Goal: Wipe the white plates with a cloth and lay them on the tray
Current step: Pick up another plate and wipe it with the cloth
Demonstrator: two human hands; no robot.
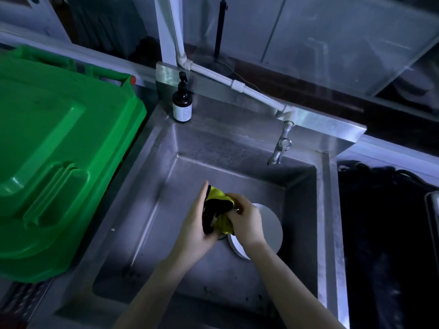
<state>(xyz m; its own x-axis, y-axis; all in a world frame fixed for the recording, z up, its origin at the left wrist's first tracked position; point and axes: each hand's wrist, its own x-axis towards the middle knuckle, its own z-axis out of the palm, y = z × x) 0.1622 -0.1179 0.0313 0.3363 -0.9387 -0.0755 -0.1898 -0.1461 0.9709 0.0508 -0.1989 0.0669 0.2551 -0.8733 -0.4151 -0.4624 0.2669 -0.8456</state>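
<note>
Both hands are over the steel sink [301, 210] and hold a bunched yellow and black cloth [219, 210]. My left hand [197, 224] cups the cloth from the left with its fingers pointing up. My right hand [245, 219] grips the cloth from the right. Under my right hand, white plates [273, 231] lie on the sink bottom, partly hidden by the hand and wrist; how many there are cannot be told. A metal edge at the far right [431, 210] may be the tray.
A large green bin lid [59, 150] fills the left side beside the sink. A brown pump bottle [182, 103] stands on the sink's back left corner. A tap [280, 148] hangs over the back of the basin. A dark surface [384, 233] lies to the right.
</note>
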